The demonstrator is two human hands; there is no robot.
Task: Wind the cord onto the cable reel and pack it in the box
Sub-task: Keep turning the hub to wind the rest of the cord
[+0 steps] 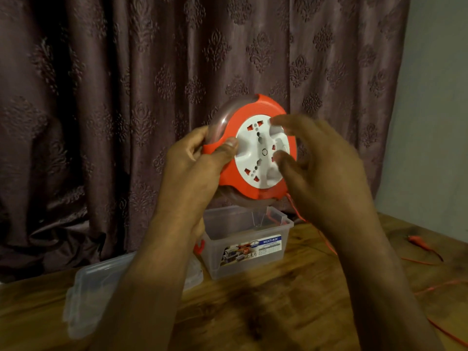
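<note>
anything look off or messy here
Only the cord: most of it lies loose across the table, not yet on the reel that the left hand holds. The box stands open, its lid beside it. Nothing looks damaged.

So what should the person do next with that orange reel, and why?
Probably turn the white hub with the right hand to wind in more cord. The left hand holds the cable reel up above the open box, and orange cord lies loose across the table, so it seems too soon to pack.
</note>
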